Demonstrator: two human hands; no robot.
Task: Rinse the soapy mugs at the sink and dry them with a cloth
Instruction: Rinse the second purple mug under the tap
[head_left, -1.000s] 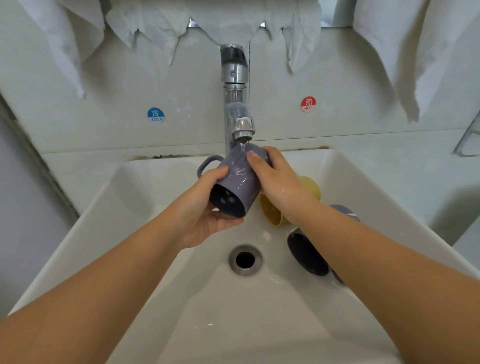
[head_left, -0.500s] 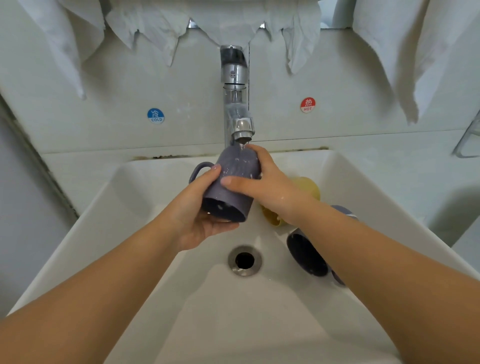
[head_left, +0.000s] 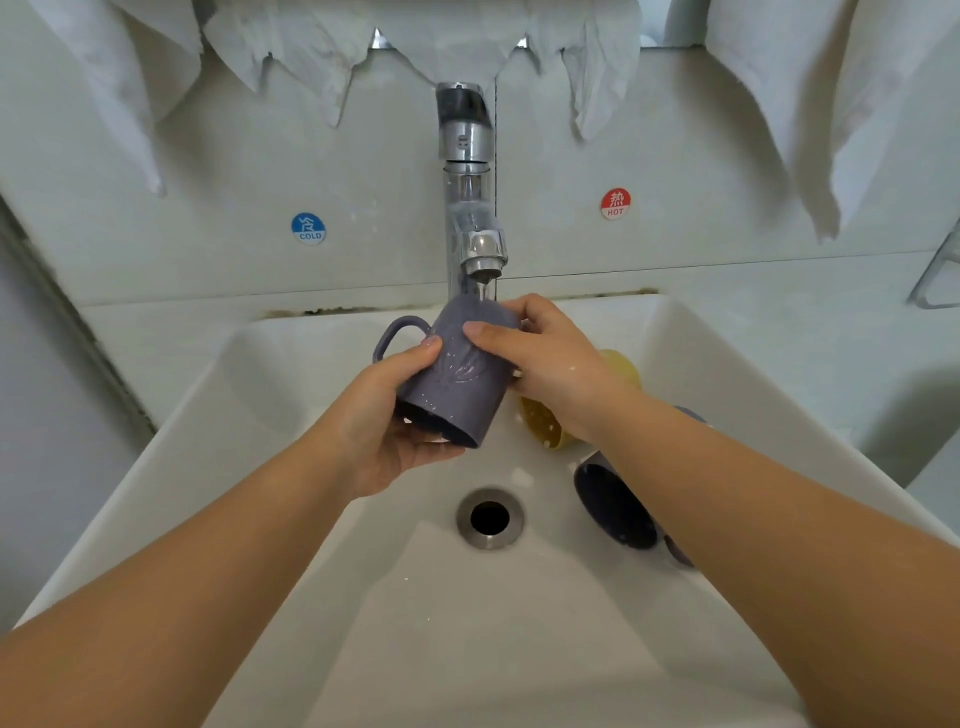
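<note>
Centre frame, under the tap (head_left: 475, 244) | my left hand (head_left: 387, 434) and right hand (head_left: 545, 358) grasp the purple mug (head_left: 454, 382) | handle has swung left, mouth now down | outside rinsing; drying not yet started.

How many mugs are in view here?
3. A purple mug held in both hands under the tap; a yellow mug and a dark mug lying in the sink. The right arm may hide another.

Third mug (head_left: 678, 556) behind right forearm
</note>
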